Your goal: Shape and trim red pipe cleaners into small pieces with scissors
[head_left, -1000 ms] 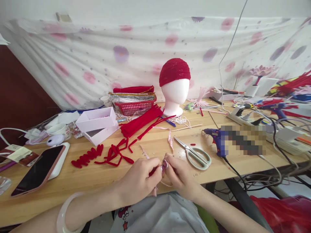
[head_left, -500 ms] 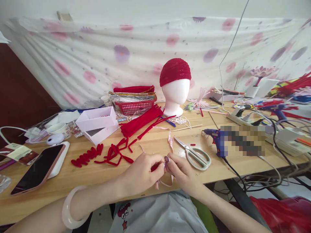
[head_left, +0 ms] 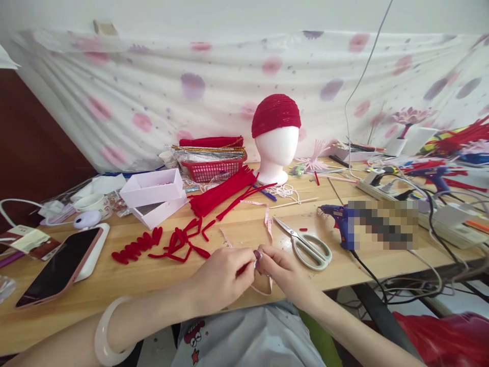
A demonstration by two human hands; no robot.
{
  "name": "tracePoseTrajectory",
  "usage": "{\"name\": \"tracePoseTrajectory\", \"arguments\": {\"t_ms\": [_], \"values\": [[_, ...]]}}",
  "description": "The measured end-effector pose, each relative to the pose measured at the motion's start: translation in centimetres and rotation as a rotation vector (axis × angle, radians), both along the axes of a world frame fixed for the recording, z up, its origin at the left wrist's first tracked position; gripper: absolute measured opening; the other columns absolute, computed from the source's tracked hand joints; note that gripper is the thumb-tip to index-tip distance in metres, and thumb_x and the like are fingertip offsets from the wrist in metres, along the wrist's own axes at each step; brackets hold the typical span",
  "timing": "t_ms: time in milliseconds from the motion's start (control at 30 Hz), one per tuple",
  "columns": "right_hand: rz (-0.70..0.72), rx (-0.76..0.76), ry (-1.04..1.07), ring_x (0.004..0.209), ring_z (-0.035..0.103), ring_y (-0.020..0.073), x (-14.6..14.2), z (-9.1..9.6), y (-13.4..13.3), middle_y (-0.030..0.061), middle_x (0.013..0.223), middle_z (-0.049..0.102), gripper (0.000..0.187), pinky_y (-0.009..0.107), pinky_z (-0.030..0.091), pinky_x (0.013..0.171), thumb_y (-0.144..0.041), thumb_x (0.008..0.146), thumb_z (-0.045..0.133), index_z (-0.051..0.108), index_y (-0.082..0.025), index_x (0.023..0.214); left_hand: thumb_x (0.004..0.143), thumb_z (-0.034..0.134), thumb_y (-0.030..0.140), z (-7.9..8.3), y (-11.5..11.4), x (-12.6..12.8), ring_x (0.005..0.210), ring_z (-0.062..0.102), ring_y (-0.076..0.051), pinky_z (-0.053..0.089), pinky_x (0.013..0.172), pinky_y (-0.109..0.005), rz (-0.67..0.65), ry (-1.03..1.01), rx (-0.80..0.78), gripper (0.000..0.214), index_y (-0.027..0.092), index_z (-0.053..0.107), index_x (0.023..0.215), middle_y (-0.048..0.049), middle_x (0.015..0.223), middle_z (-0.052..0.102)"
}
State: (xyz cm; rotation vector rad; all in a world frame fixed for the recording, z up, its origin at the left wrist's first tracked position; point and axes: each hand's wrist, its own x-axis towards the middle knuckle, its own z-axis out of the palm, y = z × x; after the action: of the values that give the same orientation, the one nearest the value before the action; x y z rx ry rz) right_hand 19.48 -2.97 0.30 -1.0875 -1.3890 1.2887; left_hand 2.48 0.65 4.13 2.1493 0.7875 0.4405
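My left hand (head_left: 225, 278) and my right hand (head_left: 279, 267) meet over the table's front edge, fingertips pinched together. A sliver of red pipe cleaner (head_left: 243, 269) shows inside the curl of my left hand; the fingers hide most of it. A pink tape measure (head_left: 268, 224) runs behind and below the hands. Just right of my right hand lie scissors (head_left: 310, 250) with pale green handles. Left of my left hand are bent red pipe cleaner pieces (head_left: 178, 243) and a row of red loops (head_left: 136, 245).
A white mannequin head (head_left: 275, 148) in a red wrap stands at the back beside a red basket (head_left: 214, 169). A bundle of red pipe cleaners (head_left: 223, 192) lies before it. On the right are a blue glue gun (head_left: 342, 224) and power strips; a phone (head_left: 61, 265) lies left.
Both hands have shifted slightly left, still pinched together. The right fingertips have turned a little at the pinch, and less of the tape measure's hanging end shows beneath.
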Motion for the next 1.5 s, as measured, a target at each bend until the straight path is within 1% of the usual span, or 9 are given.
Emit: {"name": "tracePoseTrajectory", "arguments": {"t_ms": [133,267,367,667,800,933,1167,1300,1500], "values": [[-0.15,0.583,-0.378,0.059,0.039,0.0138,0.0,0.4,-0.7,-0.0025,0.067,0.043,0.027,0.026,0.033,0.055,-0.016,0.097,0.038,0.041,-0.022,0.071,0.084,0.048,0.03,0.8,-0.4,0.5,0.034,0.04,-0.007,0.052,0.054,-0.026,0.08,-0.342,-1.14,0.018,0.019,0.05,0.07,0.01,0.045,0.039],[-0.14,1.223,-0.643,0.066,0.04,0.0191,0.9,0.6,-0.6,0.0001,0.067,0.047,0.019,0.033,0.04,0.063,-0.004,0.087,0.043,0.048,-0.022,0.084,0.071,0.055,0.027,0.6,-0.3,0.4,0.03,0.025,-0.004,0.049,0.047,-0.021,-0.04,-0.314,-1.521,0.013,0.017,0.053,0.065,0.0112,0.04,0.033],[-0.053,1.121,-0.641,0.068,0.043,0.0198,1.2,0.9,-0.8,0.0017,0.07,0.05,0.017,0.034,0.041,0.064,-0.008,0.092,0.041,0.049,-0.021,0.085,0.076,0.053,0.032,0.7,-0.4,0.0,0.031,0.039,-0.007,0.051,0.05,-0.026,-0.089,-0.281,-1.227,0.017,0.018,0.052,0.067,0.0099,0.042,0.036],[0.183,-0.264,0.211,0.052,0.028,0.0096,0.1,-0.1,-0.7,-0.0068,0.056,0.035,0.047,0.025,0.025,0.052,-0.056,0.085,0.061,0.042,-0.02,0.061,0.091,0.036,0.012,-0.4,-0.3,-1.1,0.058,0.054,-0.019,0.034,0.051,-0.031,-0.217,0.181,0.853,0.026,0.019,0.057,0.078,-0.0064,0.068,0.062],[0.111,-0.184,0.25,0.056,0.028,0.0104,-0.1,-0.7,-0.8,-0.0064,0.059,0.034,0.049,0.025,0.025,0.055,-0.062,0.081,0.064,0.044,-0.02,0.065,0.091,0.037,0.015,-0.5,-0.5,-1.0,0.057,0.056,-0.016,0.037,0.052,-0.028,-0.142,0.106,0.577,0.024,0.021,0.05,0.072,-0.0026,0.064,0.058],[-0.029,0.129,0.0,0.061,0.037,0.013,-0.6,-0.2,-1.5,-0.0029,0.066,0.041,0.041,0.026,0.033,0.059,-0.049,0.098,0.045,0.043,-0.02,0.068,0.091,0.043,0.029,0.2,-0.9,-0.2,0.048,0.059,-0.012,0.05,0.058,-0.027,-0.001,-0.204,-0.472,0.023,0.021,0.045,0.07,0.0051,0.056,0.049],[-0.138,1.165,-0.565,0.062,0.038,0.0174,0.5,0.3,-1.0,-0.0011,0.064,0.043,0.019,0.031,0.034,0.057,-0.005,0.088,0.043,0.045,-0.022,0.079,0.071,0.054,0.024,-0.5,-0.7,0.1,0.03,0.031,-0.004,0.053,0.048,-0.021,0.008,-0.367,-1.598,0.011,0.015,0.057,0.066,0.01,0.04,0.037],[-0.07,1.426,-0.732,0.062,0.04,0.0196,1.4,0.4,-1.0,0.0016,0.063,0.05,0.016,0.035,0.039,0.06,-0.005,0.085,0.047,0.053,-0.019,0.089,0.068,0.055,0.026,-0.6,-0.8,-0.2,0.027,0.035,-0.006,0.053,0.045,-0.024,-0.089,-0.26,-1.503,0.011,0.016,0.056,0.063,0.0094,0.038,0.037],[0.042,0.798,-0.482,0.065,0.045,0.0163,0.9,0.5,-1.3,0.0013,0.07,0.052,0.02,0.029,0.037,0.059,-0.013,0.097,0.039,0.049,-0.02,0.082,0.085,0.051,0.029,1.2,-0.8,-0.8,0.044,0.056,-0.011,0.05,0.057,-0.025,0.015,-0.115,-0.618,0.019,0.018,0.055,0.07,0.0064,0.052,0.05]]}}
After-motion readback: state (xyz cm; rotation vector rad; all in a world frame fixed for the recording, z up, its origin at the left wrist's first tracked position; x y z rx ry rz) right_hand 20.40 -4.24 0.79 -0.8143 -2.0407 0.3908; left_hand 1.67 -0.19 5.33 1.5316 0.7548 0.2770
